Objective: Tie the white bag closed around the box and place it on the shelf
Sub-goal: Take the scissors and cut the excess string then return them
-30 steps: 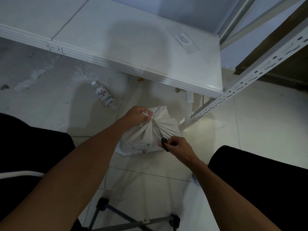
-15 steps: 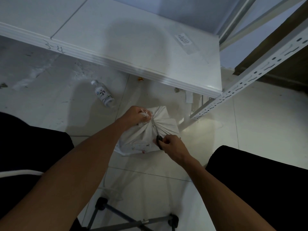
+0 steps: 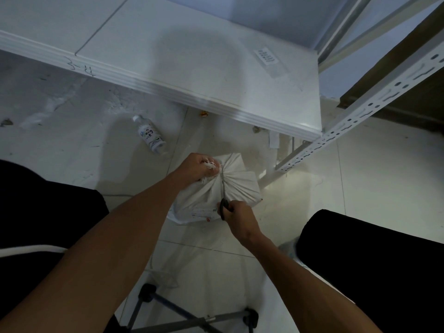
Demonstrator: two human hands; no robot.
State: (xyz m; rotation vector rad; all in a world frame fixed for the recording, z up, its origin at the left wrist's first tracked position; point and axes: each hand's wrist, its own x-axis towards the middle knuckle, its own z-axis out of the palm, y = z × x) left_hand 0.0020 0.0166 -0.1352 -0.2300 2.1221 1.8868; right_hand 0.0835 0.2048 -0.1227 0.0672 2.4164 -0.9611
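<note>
1. Left hand (image 3: 195, 165) clenched on gathered neck of bag (image 3: 236, 186); frayed white ends poking out between the fingers.
2. Right hand (image 3: 236, 216) closed on black handles of scissors (image 3: 223, 188); blades lying across bag top, tips at the bunched neck just beside left hand. Whether blades are parted: cannot tell.
3. Bag on floor (image 3: 360, 179), between the knees, near the shelf post (image 3: 355, 121). Fabric pulled in tight pleats over squarish contents, presumably the box; box itself not visible.
4. Judged status: mouth gathered, possibly knotted or bound already; knot hidden under left hand. Scissors at neck suggest trimming of excess tie or ends.
5. Left to do: finish closure, put scissors down, lift bag onto shelf (image 3: 192, 56), bare apart from a label.
6. Bottle (image 3: 151, 135) lying on floor, well apart, not involved.
</note>
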